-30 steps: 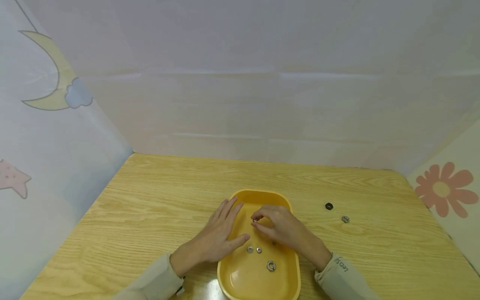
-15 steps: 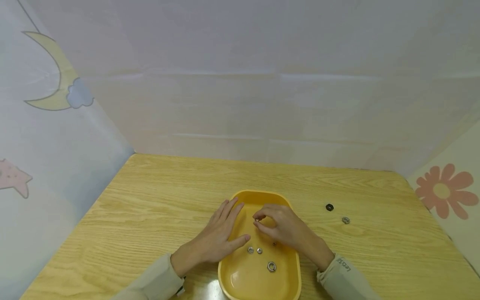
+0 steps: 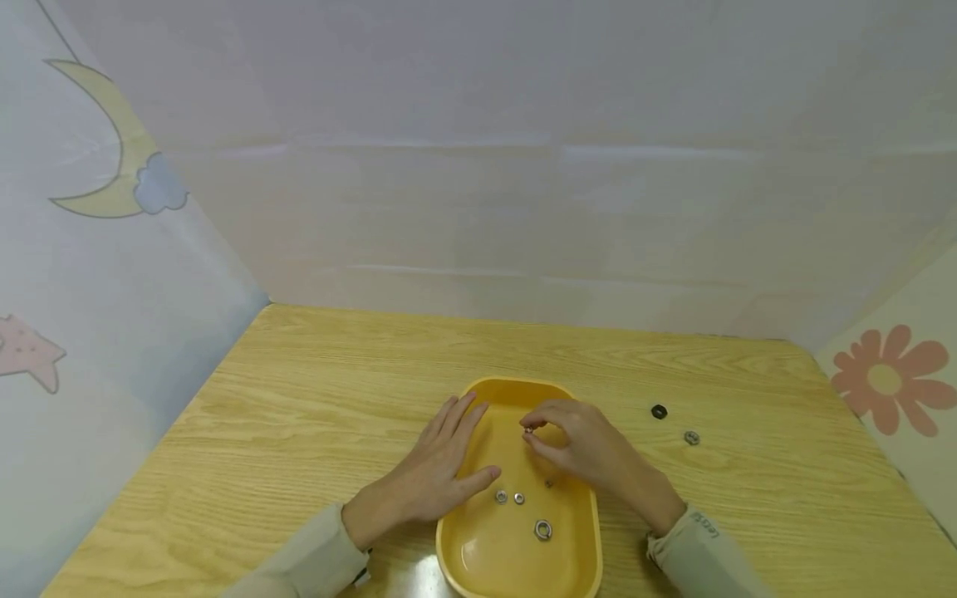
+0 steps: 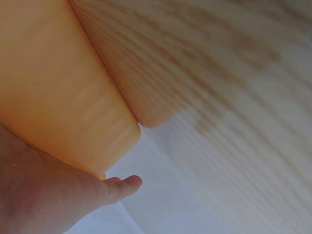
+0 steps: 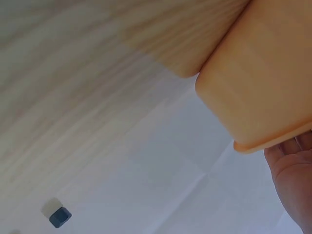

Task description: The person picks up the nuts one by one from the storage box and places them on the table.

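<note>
A yellow tray point(image 3: 516, 573) stands on the wooden table, with several metal nuts in its near half. The largest is a silver hex nut point(image 3: 542, 530); two smaller nuts lie behind it, one of them a round-looking nut point(image 3: 501, 497). A tiny nut point(image 3: 549, 482) sits by the right wall. My left hand point(image 3: 437, 473) rests on the left rim with fingers straight; in the left wrist view it lies along the tray's outer wall point(image 4: 63, 97). Over the far right part of the tray, my right hand point(image 3: 591, 444) pinches a small metal nut point(image 3: 527, 429) between thumb and forefinger.
On the table right of the tray lie a black hex nut point(image 3: 659, 411) and a silver nut point(image 3: 691, 438). The black nut also shows in the right wrist view. A pale wall sheet point(image 3: 523, 208) rises at the table's back edge.
My right hand has moved slightly right and back with the pinched nut, uncovering more of the tiny nut by the right wall. The left hand has stayed on the rim.
</note>
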Available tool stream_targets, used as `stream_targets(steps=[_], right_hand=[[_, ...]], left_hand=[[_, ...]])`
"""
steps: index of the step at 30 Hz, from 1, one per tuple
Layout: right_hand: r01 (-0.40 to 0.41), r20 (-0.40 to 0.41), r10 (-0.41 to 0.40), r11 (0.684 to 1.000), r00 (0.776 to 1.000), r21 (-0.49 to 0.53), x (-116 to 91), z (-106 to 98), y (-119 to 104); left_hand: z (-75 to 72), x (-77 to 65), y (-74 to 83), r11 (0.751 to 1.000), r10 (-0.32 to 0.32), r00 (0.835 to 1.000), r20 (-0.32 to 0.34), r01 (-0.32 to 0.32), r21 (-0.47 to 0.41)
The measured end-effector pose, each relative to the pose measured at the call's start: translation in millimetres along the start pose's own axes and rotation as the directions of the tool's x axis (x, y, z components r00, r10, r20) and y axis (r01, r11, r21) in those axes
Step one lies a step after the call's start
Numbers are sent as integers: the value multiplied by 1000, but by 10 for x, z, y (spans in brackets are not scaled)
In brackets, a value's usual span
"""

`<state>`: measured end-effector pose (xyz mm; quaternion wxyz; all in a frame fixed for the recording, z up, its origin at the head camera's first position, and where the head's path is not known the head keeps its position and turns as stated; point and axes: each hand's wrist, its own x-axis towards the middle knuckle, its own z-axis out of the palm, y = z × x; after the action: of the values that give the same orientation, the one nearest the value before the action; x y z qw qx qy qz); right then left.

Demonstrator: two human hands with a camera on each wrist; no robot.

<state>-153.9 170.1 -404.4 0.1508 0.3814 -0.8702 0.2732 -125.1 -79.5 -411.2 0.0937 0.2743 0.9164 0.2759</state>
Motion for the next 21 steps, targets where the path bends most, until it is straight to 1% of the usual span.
stream_targets(steps=[4,8,12,15,21], right_hand=[[0,-21,-1,1000,1000,-26,-19,-55,52],[-13,-19,12,999,1000,-49,-44,-94,96],[-45,-15,44,996,999,-75,-64,-123,123],[-55,-21,53,995,998,-86,-75,-144,141],[-27,-52,23,997,998,-71,-95,-193,195]], left_hand=[[6,13,0,1000,-4,1000,-6,4,6],[10,20,0,1000,-11,1000,-6,11,6],[11,22,-3,1000,-17,1000,-2,17,2],[11,21,-6,1000,-17,1000,-3,17,-1],[16,9,-11,1000,-10,1000,-5,10,0]])
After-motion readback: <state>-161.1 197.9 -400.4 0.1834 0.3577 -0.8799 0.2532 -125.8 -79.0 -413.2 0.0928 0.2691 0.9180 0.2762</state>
